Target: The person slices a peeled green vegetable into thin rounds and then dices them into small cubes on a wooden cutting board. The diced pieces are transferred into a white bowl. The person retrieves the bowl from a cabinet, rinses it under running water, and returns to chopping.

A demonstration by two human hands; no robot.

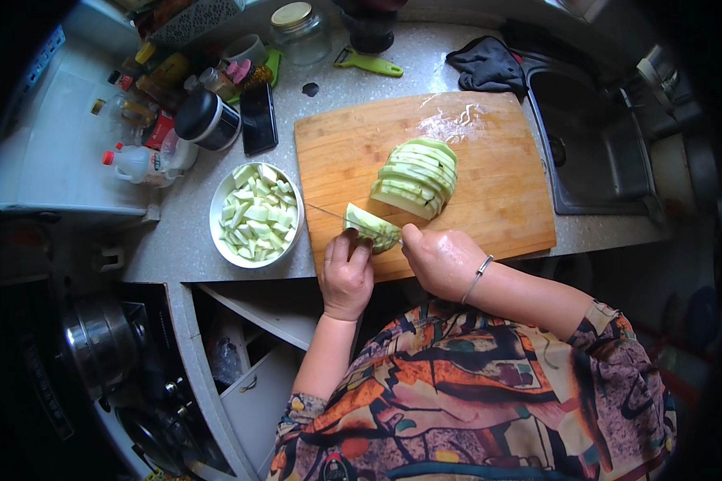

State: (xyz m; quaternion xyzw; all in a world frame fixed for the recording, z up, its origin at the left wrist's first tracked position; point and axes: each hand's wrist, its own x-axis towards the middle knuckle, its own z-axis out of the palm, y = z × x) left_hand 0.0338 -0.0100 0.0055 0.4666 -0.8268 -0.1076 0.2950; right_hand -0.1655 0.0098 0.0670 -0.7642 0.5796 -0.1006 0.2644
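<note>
My right hand (448, 261) grips the handle of a kitchen knife, whose thin blade (325, 211) points left across the wooden cutting board (493, 204). Beneath that blade lie a few pale-green slices (359, 217) of a peeled vegetable, with the edge on or in them. My left hand (347, 282) holds these slices from the near side with its fingertips, at the board's front edge. Farther back, a larger sliced piece of the vegetable (420, 174) leans in a row of slices. Left of the board, a white bowl (215, 240) holds many cut chunks (259, 210).
A smartphone (259, 120), a black-lidded jar (207, 120) and several bottles (135, 165) stand behind the bowl. Beyond the board lie a green peeler (370, 63) and a dark cloth (487, 63). A metal sink (601, 150) is at right. Below the counter, a cabinet door (262, 397) stands ajar.
</note>
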